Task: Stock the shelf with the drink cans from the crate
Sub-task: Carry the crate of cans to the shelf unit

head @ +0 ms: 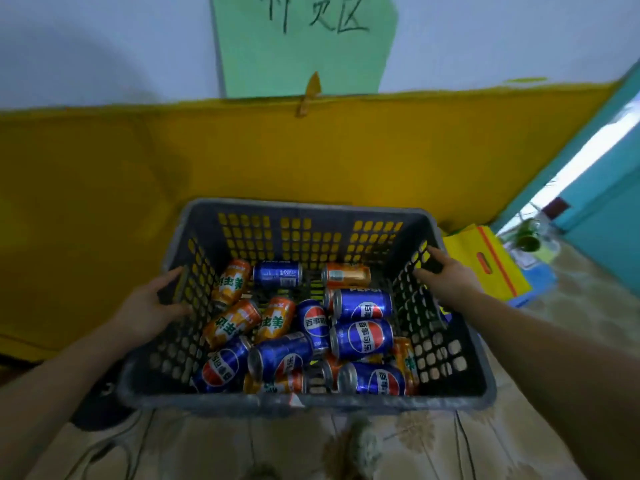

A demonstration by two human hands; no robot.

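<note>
Gripping crate (381, 405) side walls, left hand (152, 306) on left, right hand (450, 277) on right, fingers (433, 253) curled over rims. Cans (362, 337), blue and orange, jumbled on sides inside crate, near yellow wall (104, 185).

The crate (304, 206) is dark grey, its walls a grid of holes. The blue cans (362, 336) carry a red, white and blue roundel. The orange cans (232, 322) bear green characters. The far panel (104, 168) is yellow, and the paper (301, 46) pale green with black writing.
</note>
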